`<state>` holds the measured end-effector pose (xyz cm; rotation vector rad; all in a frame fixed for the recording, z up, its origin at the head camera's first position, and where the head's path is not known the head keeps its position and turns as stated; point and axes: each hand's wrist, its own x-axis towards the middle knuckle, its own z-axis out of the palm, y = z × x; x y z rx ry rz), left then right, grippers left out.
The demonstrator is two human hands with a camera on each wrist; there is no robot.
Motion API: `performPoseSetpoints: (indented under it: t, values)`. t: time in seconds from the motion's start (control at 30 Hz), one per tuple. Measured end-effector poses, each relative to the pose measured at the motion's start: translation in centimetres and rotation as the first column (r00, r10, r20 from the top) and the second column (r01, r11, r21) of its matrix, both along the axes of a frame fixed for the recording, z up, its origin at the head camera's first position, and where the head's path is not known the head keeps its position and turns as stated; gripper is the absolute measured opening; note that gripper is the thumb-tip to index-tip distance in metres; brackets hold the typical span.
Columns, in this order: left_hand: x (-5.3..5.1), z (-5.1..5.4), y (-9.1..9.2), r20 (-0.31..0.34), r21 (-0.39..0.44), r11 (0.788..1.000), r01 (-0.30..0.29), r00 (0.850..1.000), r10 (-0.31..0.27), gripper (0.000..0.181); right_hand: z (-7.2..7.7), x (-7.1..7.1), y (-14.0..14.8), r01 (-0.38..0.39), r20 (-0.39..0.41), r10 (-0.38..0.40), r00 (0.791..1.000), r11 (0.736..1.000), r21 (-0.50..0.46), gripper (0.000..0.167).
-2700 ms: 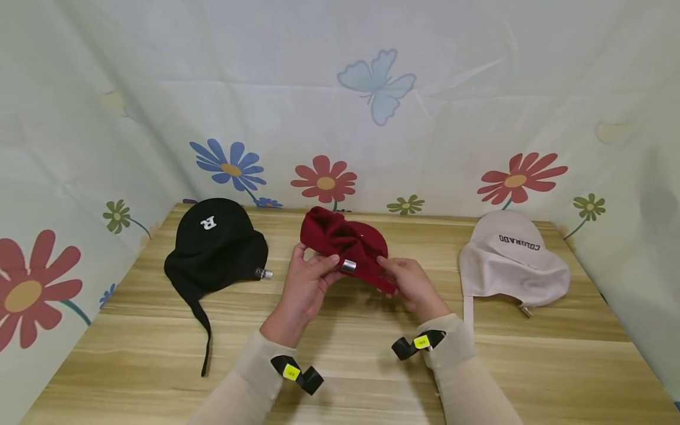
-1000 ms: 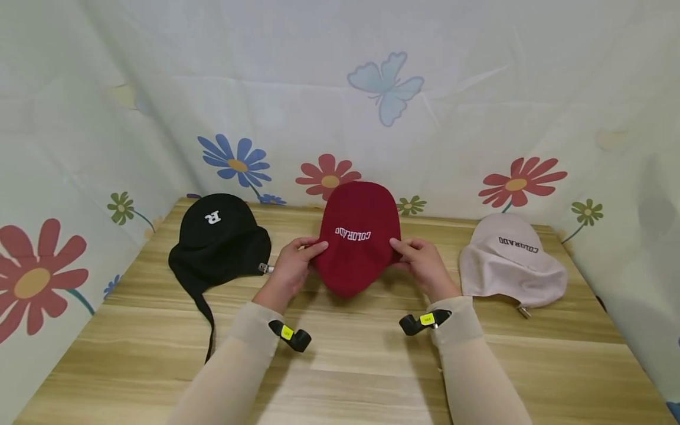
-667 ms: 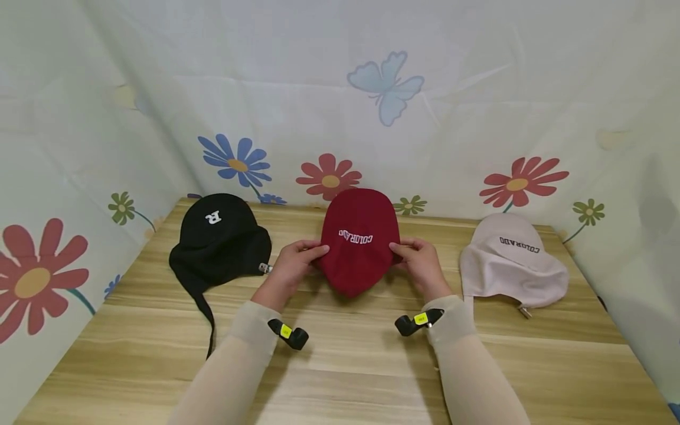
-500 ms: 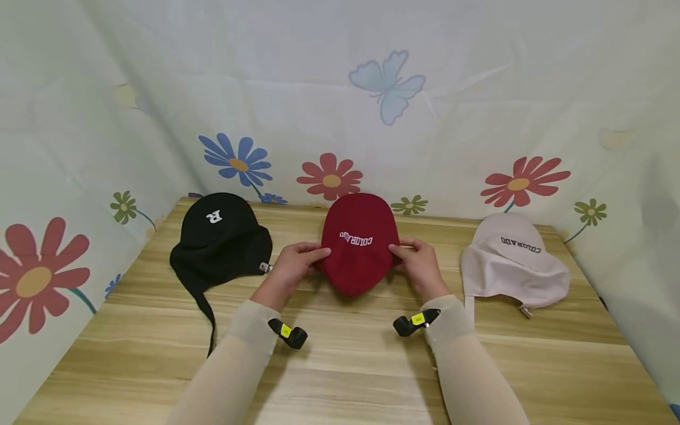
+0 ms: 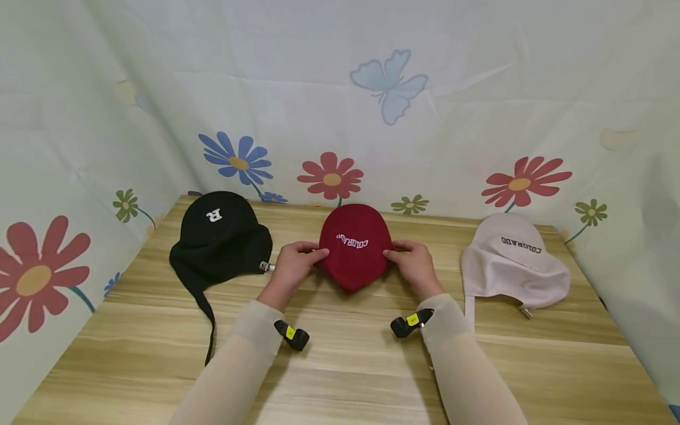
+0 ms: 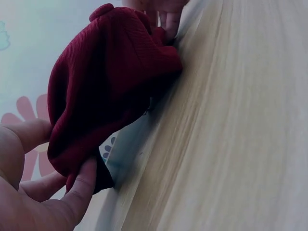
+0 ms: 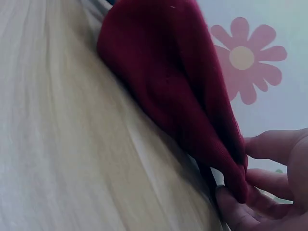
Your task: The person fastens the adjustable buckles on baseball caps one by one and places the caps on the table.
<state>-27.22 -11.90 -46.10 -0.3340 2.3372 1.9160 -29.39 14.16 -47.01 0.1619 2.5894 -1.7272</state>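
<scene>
A dark red cap (image 5: pixel 355 262) with white COLORADO lettering is between both hands at the middle of the table, low over the wood or resting on it. My left hand (image 5: pixel 290 270) pinches its left edge, thumb on top. On the opposite edge, my right hand (image 5: pixel 417 267) pinches the fabric the same way. In the left wrist view the cap's crown (image 6: pixel 115 62) shows a covered button and sagging folds. The right wrist view shows the fabric (image 7: pixel 163 86) creased, its edge caught between thumb and fingers. Its strap and buckle are mostly hidden.
To the left lies a black cap (image 5: pixel 220 248) with a white R, a long strap and a metal buckle (image 5: pixel 267 267). A pale pink COLORADO cap (image 5: pixel 510 260) lies on the right. A flower-printed curtain (image 5: pixel 297 88) stands behind the wooden table (image 5: pixel 350 366).
The red cap was folded with its buckle showing; it has since been turned so the lettering faces up. Over the last second both hands have lowered it slightly. The other caps have stayed put.
</scene>
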Motion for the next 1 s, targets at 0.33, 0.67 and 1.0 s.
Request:
performPoseSetpoints:
  t: [0.33, 0.67, 1.0]
  values:
    - [0.07, -0.22, 0.38, -0.027, -0.046, 0.999, 0.002, 1.000, -0.003, 0.039, -0.64, 0.16, -0.21, 0.003, -0.077, 0.016, 0.997, 0.972, 0.236, 0.035]
    - [0.16, -0.62, 0.40, -0.025, -0.046, 0.999, -0.006, 1.000, 0.005, 0.044, -0.60, 0.62, -0.47, 0.006, -0.119, 0.032, 0.992, 0.951, 0.309, 0.037]
    - [-0.04, -0.99, 0.36, -0.015, -0.030, 0.999, -0.014, 1.000, 0.014, 0.045, -0.95, 0.37, -0.38, 0.012, -0.128, 0.029, 0.991, 0.952, 0.306, 0.037]
